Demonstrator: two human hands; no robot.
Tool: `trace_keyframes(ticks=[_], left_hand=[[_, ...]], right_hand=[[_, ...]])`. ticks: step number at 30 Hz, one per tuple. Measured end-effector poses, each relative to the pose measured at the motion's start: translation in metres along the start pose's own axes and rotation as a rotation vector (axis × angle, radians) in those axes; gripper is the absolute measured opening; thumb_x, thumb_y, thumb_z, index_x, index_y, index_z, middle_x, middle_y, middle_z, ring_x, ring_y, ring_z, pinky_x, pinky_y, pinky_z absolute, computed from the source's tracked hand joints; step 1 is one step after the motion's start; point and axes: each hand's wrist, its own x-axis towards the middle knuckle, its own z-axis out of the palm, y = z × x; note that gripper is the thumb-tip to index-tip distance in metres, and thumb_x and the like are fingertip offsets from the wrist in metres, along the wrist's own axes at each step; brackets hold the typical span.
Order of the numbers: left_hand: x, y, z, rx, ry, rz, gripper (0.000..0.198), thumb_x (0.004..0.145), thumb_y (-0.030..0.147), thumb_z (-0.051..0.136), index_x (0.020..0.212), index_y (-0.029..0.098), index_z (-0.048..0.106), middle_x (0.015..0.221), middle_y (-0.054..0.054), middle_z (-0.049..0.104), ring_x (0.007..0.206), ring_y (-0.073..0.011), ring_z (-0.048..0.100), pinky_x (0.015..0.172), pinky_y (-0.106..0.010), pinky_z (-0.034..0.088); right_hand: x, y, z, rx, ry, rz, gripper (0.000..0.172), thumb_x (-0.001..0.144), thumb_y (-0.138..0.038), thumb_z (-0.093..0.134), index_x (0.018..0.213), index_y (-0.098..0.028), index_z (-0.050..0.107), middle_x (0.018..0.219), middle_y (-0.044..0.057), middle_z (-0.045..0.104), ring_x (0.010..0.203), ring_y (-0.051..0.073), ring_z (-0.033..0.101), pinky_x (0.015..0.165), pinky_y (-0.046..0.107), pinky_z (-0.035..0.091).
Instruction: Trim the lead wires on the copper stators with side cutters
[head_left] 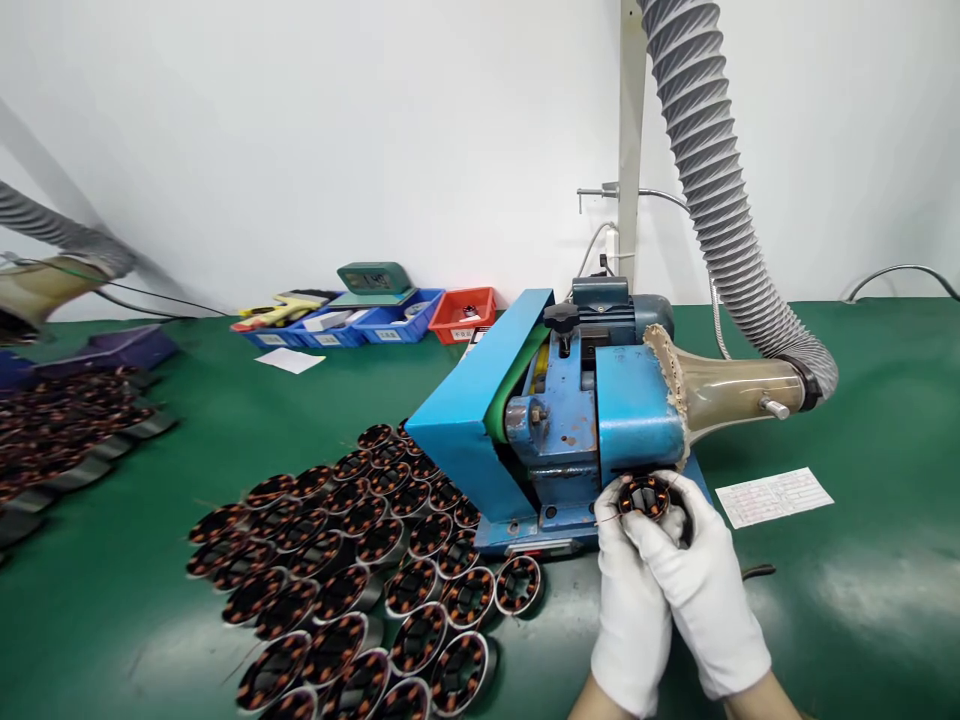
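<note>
Left hand point(621, 572) and right hand point(699, 570) are both gripping 1 stator point(646, 487), right by the machine point(641, 405). Probably stiff, kinda heavy and easy to nick, so I'd hold it by the outside.

A plain white wall point(420, 130) runs behind a broad green table point(877, 370), with a pale upright post point(631, 130) before it, a slanting grey shadow point(45, 160) at far left, and light glaring softly off the tabletop.
</note>
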Motion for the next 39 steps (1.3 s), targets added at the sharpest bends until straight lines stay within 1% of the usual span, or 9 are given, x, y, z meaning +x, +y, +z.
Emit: trace_keyframes(ticks=[6, 10, 15, 19, 22, 26, 30, 35, 39], left_hand=[[0.002, 0.002, 0.004, 0.017, 0.046, 0.001, 0.044, 0.069, 0.035, 0.070, 0.107, 0.026, 0.051, 0.102, -0.005, 0.068, 0.091, -0.0198, 0.066, 0.084, -0.033, 0.052], [0.003, 0.003, 0.005, 0.060, 0.049, 0.021, 0.045, 0.068, 0.035, 0.071, 0.108, 0.025, 0.052, 0.101, -0.005, 0.068, 0.091, -0.0201, 0.066, 0.086, -0.035, 0.051], [-0.019, -0.011, -0.016, 0.050, 0.086, 0.035, 0.038, 0.075, 0.042, 0.062, 0.108, 0.026, 0.054, 0.106, -0.007, 0.065, 0.096, -0.0224, 0.065, 0.086, -0.036, 0.052], [-0.027, -0.021, -0.032, 0.124, 0.069, 0.097, 0.048, 0.068, 0.039, 0.070, 0.110, 0.025, 0.055, 0.117, -0.009, 0.060, 0.105, -0.0260, 0.061, 0.087, -0.037, 0.052], [-0.016, -0.016, -0.028, 0.123, 0.049, 0.082, 0.042, 0.072, 0.036, 0.066, 0.111, 0.025, 0.053, 0.115, -0.009, 0.063, 0.102, -0.0239, 0.063, 0.085, -0.036, 0.053], [0.001, -0.006, -0.011, 0.135, 0.069, 0.079, 0.039, 0.071, 0.032, 0.068, 0.107, 0.027, 0.053, 0.106, -0.005, 0.068, 0.094, -0.0207, 0.066, 0.087, -0.036, 0.052], [0.006, -0.002, -0.001, 0.138, 0.077, 0.099, 0.037, 0.071, 0.031, 0.068, 0.105, 0.026, 0.053, 0.105, -0.004, 0.068, 0.094, -0.0195, 0.066, 0.087, -0.034, 0.052], [0.002, 0.005, 0.002, 0.139, 0.064, 0.031, 0.038, 0.071, 0.030, 0.068, 0.106, 0.025, 0.053, 0.101, -0.005, 0.070, 0.090, -0.0198, 0.067, 0.082, -0.034, 0.054], [-0.018, -0.004, -0.015, 0.261, 0.066, 0.055, 0.041, 0.070, 0.029, 0.069, 0.107, 0.025, 0.054, 0.104, -0.007, 0.068, 0.090, -0.0213, 0.068, 0.080, -0.034, 0.055]], right_hand=[[0.000, -0.010, -0.002, 0.002, 0.019, -0.012, 0.034, 0.072, -0.034, 0.066, 0.103, -0.020, 0.062, 0.101, 0.009, 0.071, 0.094, 0.027, 0.065, 0.086, 0.040, 0.050], [0.001, -0.015, -0.004, -0.024, 0.012, -0.005, 0.033, 0.073, -0.036, 0.065, 0.101, -0.019, 0.063, 0.099, 0.010, 0.071, 0.092, 0.028, 0.066, 0.085, 0.042, 0.050], [-0.026, 0.000, -0.003, 0.005, 0.042, 0.013, 0.036, 0.065, -0.032, 0.069, 0.099, -0.021, 0.063, 0.098, 0.009, 0.071, 0.093, 0.028, 0.066, 0.083, 0.040, 0.052], [-0.043, 0.009, 0.001, 0.023, 0.094, 0.030, 0.046, 0.060, -0.034, 0.073, 0.103, -0.022, 0.062, 0.100, 0.008, 0.070, 0.092, 0.029, 0.067, 0.083, 0.040, 0.053], [-0.030, 0.006, 0.004, 0.039, 0.058, 0.055, 0.042, 0.063, -0.033, 0.072, 0.102, -0.021, 0.064, 0.100, 0.009, 0.071, 0.093, 0.028, 0.067, 0.084, 0.039, 0.053], [-0.007, -0.002, 0.006, 0.075, 0.037, 0.034, 0.036, 0.067, -0.034, 0.070, 0.100, -0.020, 0.064, 0.101, 0.009, 0.071, 0.095, 0.027, 0.066, 0.089, 0.041, 0.051], [-0.001, -0.005, 0.005, 0.071, 0.038, 0.041, 0.035, 0.069, -0.035, 0.069, 0.099, -0.020, 0.064, 0.101, 0.009, 0.071, 0.095, 0.027, 0.066, 0.090, 0.042, 0.050], [-0.004, -0.007, 0.003, 0.059, 0.067, 0.038, 0.035, 0.069, -0.037, 0.070, 0.099, -0.020, 0.066, 0.098, 0.010, 0.072, 0.093, 0.028, 0.067, 0.087, 0.041, 0.051], [-0.020, -0.001, -0.010, 0.124, -0.009, 0.082, 0.036, 0.063, -0.029, 0.074, 0.097, -0.021, 0.069, 0.099, 0.009, 0.074, 0.092, 0.028, 0.068, 0.084, 0.038, 0.054]])
